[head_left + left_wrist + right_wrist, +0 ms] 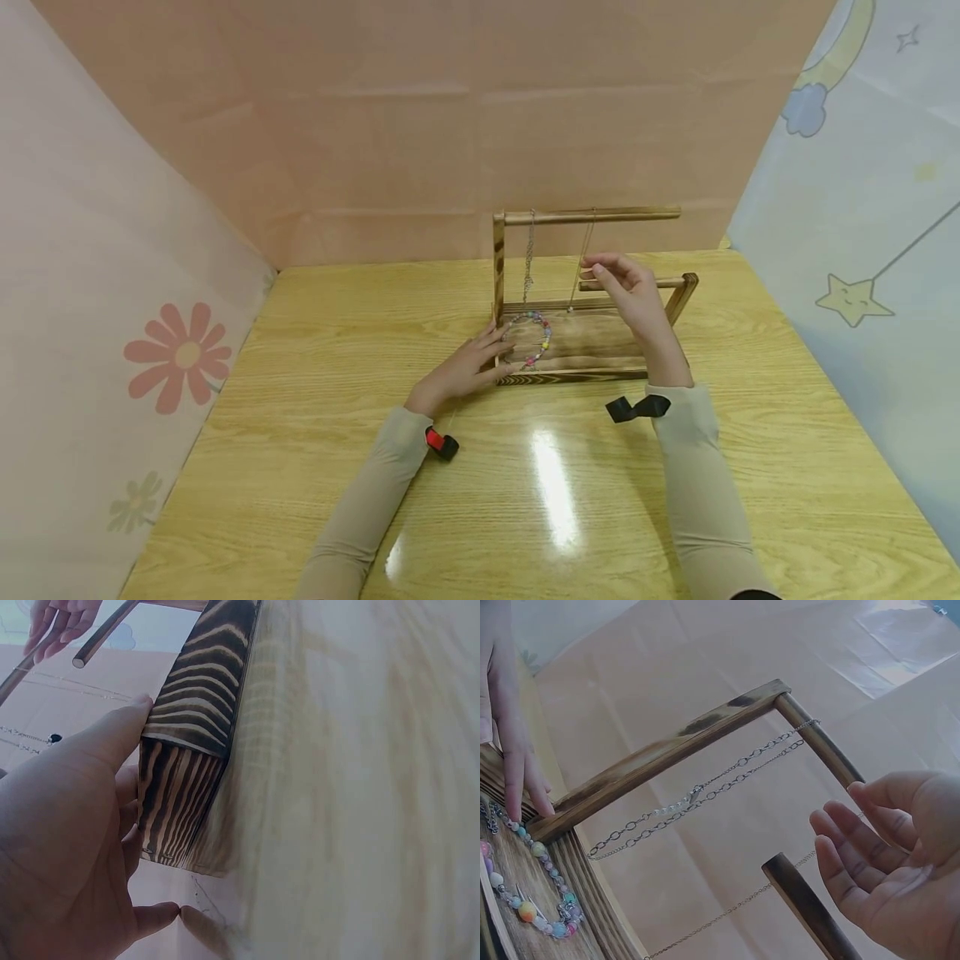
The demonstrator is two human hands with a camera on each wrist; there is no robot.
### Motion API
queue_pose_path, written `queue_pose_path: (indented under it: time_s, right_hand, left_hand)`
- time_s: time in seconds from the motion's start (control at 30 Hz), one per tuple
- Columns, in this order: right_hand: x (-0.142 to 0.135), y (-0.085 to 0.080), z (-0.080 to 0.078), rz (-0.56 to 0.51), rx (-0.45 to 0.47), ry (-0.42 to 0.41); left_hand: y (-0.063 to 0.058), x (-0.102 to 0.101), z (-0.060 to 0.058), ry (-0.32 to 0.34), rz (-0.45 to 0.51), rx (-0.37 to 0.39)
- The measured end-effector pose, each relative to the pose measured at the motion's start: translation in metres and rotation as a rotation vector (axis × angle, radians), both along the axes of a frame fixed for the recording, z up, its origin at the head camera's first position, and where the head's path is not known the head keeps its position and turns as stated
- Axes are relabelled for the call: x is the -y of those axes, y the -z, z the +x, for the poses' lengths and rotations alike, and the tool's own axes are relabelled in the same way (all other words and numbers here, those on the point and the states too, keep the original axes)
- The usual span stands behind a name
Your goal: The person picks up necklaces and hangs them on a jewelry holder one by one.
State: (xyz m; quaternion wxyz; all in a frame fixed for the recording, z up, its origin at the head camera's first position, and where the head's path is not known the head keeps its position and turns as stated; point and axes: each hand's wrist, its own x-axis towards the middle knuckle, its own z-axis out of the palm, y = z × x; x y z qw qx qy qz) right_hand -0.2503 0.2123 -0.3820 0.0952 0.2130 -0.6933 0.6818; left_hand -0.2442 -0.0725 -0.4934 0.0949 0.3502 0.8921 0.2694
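A wooden jewelry stand (498,258) with an upright, two bars and a shallow base stands on the table. My left hand (468,365) rests over the base's left front corner, its fingers fairly straight and its thumb by the front rail (196,690). Beside those fingers, a colorful beaded bracelet (527,910) lies in the base. A silver chain (739,771) hangs from the top bar (630,214). Further right on that bar hangs a fine necklace (576,287) with a small pendant. Loosely bent beside this necklace, my right hand (633,296) shows nothing held.
A lower bar (810,909) runs across the stand's right side, behind my right hand in the head view. Pink cloth (390,150) rises behind the wood-grain table (322,333). Patterned cloths hang at both sides. Dark straps dangle from both sleeves.
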Motion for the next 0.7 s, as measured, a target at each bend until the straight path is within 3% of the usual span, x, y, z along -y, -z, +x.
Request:
queue_pose_path:
  time_s: [0.5, 0.7]
  right_hand:
    - [0.0032, 0.0009, 0.0003, 0.072, -0.001, -0.002]
    - [0.0078, 0.0025, 0.0018, 0.131, 0.043, -0.004]
  left_hand:
    - [0.0011, -0.0007, -0.0003, 0.001, -0.002, -0.004]
    - [-0.0024, -0.0002, 0.0021, 0.001, 0.017, -0.007]
